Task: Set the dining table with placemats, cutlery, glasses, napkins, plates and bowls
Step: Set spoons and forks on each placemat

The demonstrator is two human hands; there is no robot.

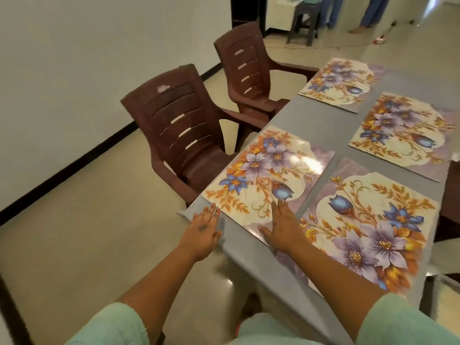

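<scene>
A: What are the hands doing?
B: The left hand [204,226] is lying flat, fingers straight, on the near-left corner of the tabletop [321,120]. The right hand [283,226] is pressing spread fingers onto the near-left mat [267,175].
A: And the other mats?
B: Three are lying flat: near-right mat [368,227], far-left mat [338,83], far-right mat [403,135]. Two chairs [184,130] are standing left of the tabletop.

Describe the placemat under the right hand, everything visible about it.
The placemat is a glossy rectangular sheet printed with purple and blue flowers and orange leaves on cream. It lies flat at the grey table's near-left corner. The right hand rests open on its near edge; the left hand is beside its corner.
</scene>
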